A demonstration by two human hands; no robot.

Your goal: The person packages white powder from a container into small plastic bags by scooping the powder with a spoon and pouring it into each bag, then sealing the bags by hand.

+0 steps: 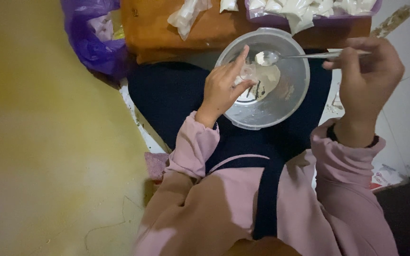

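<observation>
A: Where are the hands?

B: Both are over the clear plastic bowl (262,111) resting on the person's lap. The left hand (221,90) reaches into the bowl from the near rim, fingers pinched together on a small see-through bag (248,72). The right hand (368,78) is off to the side of the bowl, closed around the handle of a metal spoon (267,58).

A: And the spoon itself?

B: It lies almost level, its head over the far part of the bowl, just beside the left fingertips and the bag. The end of the handle is hidden inside the right fist.

A: What is in the bowl?

B: A pale, pasty white mass (266,80) with a few dark streaks. What it is, I cannot tell. Whether the spoon is carrying any of it is also hard to make out; the head just looks shiny.

A: Is the bag open?

B: Too small and too clear to say. The thumb and fingers cover most of it.

A: Anything behind?

B: An orange-brown board (153,28) lies past the bowl, with white filled packets (183,16) on it. A purple tray (266,19) of similar packets sits at the top edge, cut off by the frame. A purple plastic bag (91,45) sits at the left, its contents mostly hidden. Pink sleeves (191,147) cover both forearms.
</observation>
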